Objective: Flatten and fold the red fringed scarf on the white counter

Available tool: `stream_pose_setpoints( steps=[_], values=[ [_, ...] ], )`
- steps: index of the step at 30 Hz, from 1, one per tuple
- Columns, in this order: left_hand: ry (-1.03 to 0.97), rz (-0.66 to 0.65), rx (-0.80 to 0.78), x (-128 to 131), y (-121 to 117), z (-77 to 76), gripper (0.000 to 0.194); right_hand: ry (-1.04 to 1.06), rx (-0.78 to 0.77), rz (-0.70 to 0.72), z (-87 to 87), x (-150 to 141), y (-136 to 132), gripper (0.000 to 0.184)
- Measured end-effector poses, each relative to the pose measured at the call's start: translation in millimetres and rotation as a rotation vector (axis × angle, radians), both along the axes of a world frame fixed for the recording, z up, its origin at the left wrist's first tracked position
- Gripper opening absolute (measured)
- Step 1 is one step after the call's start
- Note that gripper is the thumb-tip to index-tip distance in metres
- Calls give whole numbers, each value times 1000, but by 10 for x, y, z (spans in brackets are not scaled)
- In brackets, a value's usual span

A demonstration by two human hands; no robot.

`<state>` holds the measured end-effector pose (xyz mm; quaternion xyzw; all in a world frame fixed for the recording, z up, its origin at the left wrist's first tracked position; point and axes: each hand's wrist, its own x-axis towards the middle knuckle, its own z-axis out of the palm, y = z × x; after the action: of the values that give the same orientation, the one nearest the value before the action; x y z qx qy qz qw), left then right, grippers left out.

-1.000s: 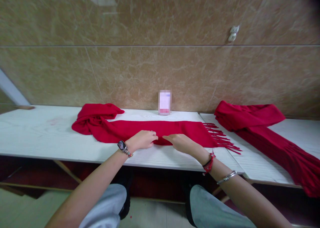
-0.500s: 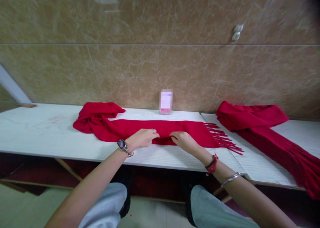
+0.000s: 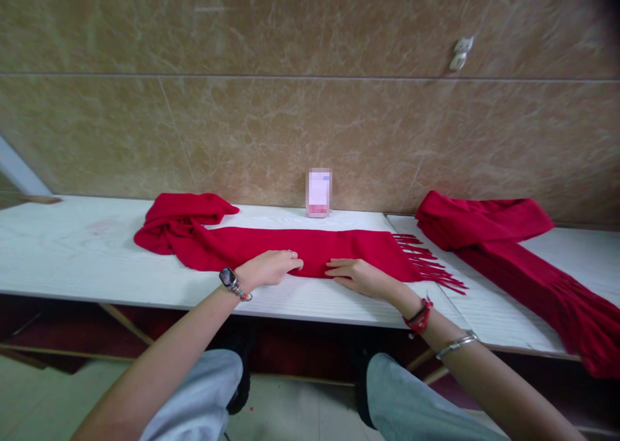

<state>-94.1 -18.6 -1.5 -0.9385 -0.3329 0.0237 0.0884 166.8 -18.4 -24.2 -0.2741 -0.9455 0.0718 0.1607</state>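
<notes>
A red scarf [image 3: 310, 244] lies lengthwise in front of me, its fringed end to the right and its left end bunched in a loose heap. My left hand [image 3: 269, 268], with a watch and beaded bracelet at the wrist, is closed on the scarf's near edge, its fingers curled in. Just right of it, my right hand [image 3: 361, 276] rests with fingers stretched out flat over the same edge. The undersides of both hands are hidden.
A second red scarf [image 3: 513, 279] lies folded over at the right, its fringe hanging past the white bench's [image 3: 116, 273] front edge. A small pixelated card or phone [image 3: 318, 193] leans on the tiled wall [image 3: 271, 131]. A white cat-shaped hook [image 3: 461, 53] is mounted higher up.
My right hand has gone from pinching the scarf's near edge to lying with straightened fingers on it. The raised fold between the hands now lies flatter. My left hand stays closed at the edge.
</notes>
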Motion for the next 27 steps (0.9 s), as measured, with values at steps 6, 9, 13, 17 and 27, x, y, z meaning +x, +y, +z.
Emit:
stream_pose_setpoints(
  steps=[6,9,13,17,27],
  values=[
    [-15,48,57,60,-36,-3,29,5,-5,29,-52,57,20,32],
    [-7,79,125,162,-57,-15,24,15,29,18,-87,42,20,32],
    [3,99,181,278,-58,-17,14,53,102,-74,-109,8,12,35],
    [-9,101,212,291,-25,-3,12,28,222,-180,-89,-15,1,32],
    [-23,-25,161,200,-1,-40,26,-272,426,-229,-91,43,-6,21]
  ],
)
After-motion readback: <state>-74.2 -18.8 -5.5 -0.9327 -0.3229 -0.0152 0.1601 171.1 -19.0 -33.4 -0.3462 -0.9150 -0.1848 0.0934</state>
